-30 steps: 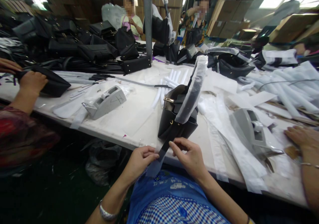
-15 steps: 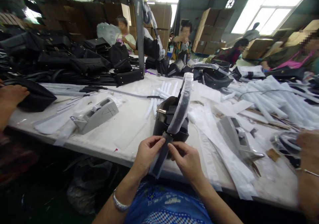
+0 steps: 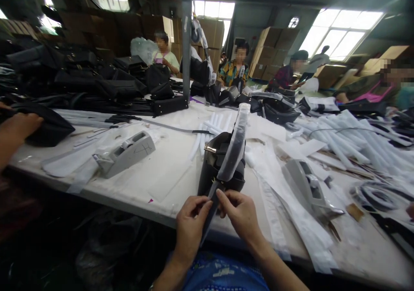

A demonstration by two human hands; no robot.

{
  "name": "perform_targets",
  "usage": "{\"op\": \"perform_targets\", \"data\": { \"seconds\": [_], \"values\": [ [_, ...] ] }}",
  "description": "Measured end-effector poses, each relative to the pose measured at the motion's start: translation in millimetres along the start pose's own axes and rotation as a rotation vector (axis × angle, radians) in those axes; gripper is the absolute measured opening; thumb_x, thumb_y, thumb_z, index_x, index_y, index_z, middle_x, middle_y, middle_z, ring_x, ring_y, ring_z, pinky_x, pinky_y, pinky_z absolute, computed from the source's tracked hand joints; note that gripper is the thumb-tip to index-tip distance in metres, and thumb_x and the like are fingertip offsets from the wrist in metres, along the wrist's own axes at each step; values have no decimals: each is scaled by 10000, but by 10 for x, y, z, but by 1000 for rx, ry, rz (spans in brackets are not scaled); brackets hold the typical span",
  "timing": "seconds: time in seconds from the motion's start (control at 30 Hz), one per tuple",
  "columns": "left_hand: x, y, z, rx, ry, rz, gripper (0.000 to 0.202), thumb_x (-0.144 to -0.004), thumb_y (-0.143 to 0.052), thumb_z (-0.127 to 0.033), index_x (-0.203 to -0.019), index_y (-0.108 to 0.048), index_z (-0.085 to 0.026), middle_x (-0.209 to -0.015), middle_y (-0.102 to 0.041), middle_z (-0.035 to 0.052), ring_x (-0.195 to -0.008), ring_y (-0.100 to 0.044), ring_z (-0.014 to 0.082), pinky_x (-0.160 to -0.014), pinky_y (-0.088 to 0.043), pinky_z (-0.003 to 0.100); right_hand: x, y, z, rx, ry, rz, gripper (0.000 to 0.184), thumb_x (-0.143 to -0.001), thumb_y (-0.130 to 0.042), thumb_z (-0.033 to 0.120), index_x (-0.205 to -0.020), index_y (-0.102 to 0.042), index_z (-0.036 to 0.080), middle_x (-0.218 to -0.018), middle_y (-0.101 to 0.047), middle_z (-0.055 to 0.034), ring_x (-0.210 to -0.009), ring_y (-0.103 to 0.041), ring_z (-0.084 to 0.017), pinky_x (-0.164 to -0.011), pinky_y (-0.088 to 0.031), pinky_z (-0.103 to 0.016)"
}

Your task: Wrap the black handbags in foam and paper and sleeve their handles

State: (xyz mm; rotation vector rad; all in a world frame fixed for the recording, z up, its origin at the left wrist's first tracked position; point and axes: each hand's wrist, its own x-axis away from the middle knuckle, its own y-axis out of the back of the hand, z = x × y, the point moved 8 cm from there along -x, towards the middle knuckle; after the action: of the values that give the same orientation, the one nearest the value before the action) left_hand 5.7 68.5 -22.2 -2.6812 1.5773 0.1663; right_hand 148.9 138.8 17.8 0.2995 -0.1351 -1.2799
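Left hand [image 3: 190,226] and right hand [image 3: 239,215] pinch the black strap [image 3: 209,220]; the handbag [image 3: 206,171] stands at twelve o'clock, a tape dispenser [image 3: 134,151] at ten.

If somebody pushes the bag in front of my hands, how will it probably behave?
The bag would probably slide rather than roll, as its shape looks boxy. It seems fairly firm, since it stands upright. The wrapped handle rises well above it, so a high push might tip it.
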Motion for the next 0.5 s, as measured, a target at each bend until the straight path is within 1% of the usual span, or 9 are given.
{"op": "perform_targets", "data": {
  "seconds": [0.07,0.1,0.17,0.2,0.27,0.33,0.37,0.43,0.5],
  "values": [
    [53,35,-156,-116,-196,-31,128,-883,-674,-317,-936,-761,-239,-896,-714,47,-822,-666,193,-757,-534,273,-21,-12,-33,-45,-33,3,474,-887,-648,523,-562,-653,178,-457,-618,-8,-421,-588,-132,-492,-463,-216],
    [88,37,-223,-169,-295,-26,140,-895,-659,-280,-978,-770,-256,-911,-719,48,-830,-673,192,-770,-541,271,-28,-23,-60,-88,-60,8,488,-878,-655,531,-547,-644,173,-447,-610,-9,-407,-576,-128,-483,-461,-215],
    [162,29,-310,-252,-469,9,243,-912,-625,-207,-1099,-759,-284,-953,-730,54,-870,-693,193,-801,-550,261,-29,-55,-116,-198,-121,25,502,-848,-682,551,-536,-628,162,-455,-609,-12,-387,-563,-122,-456,-459,-214],
    [190,21,-325,-285,-535,38,297,-916,-610,-177,-1160,-738,-289,-972,-734,57,-889,-700,194,-808,-553,255,-22,-71,-135,-249,-145,36,509,-834,-692,565,-538,-624,156,-467,-612,-15,-384,-565,-121,-445,-461,-214],
    [225,6,-326,-348,-631,99,385,-922,-591,-136,-1263,-681,-290,-1004,-741,66,-913,-708,197,-814,-557,251,3,-99,-145,-323,-169,66,543,-839,-664,606,-555,-627,145,-503,-628,-29,-395,-587,-130,-439,-476,-219],
    [239,-6,-325,-403,-706,153,439,-920,-589,-111,-1323,-634,-280,-1025,-746,79,-923,-712,202,-823,-560,260,32,-112,-101,-329,-140,101,575,-873,-602,636,-587,-646,139,-527,-648,-45,-430,-624,-146,-467,-501,-227],
    [243,-11,-329,-426,-739,175,450,-919,-590,-103,-1335,-622,-272,-1030,-749,87,-920,-714,205,-822,-562,266,46,-112,-68,-302,-112,115,571,-883,-593,633,-606,-657,139,-535,-658,-50,-453,-642,-154,-484,-508,-228],
    [253,-20,-342,-461,-789,208,446,-918,-591,-98,-1335,-623,-253,-1022,-756,104,-899,-719,214,-800,-566,280,70,-99,-10,-210,-59,120,514,-877,-632,596,-633,-672,145,-544,-672,-48,-487,-662,-162,-505,-504,-224],
    [269,-22,-352,-476,-803,230,427,-924,-580,-104,-1322,-635,-246,-1006,-761,110,-873,-721,219,-771,-568,291,84,-85,9,-130,-37,107,464,-872,-667,548,-625,-664,155,-526,-664,-34,-486,-656,-157,-506,-488,-218]
  ]
}}
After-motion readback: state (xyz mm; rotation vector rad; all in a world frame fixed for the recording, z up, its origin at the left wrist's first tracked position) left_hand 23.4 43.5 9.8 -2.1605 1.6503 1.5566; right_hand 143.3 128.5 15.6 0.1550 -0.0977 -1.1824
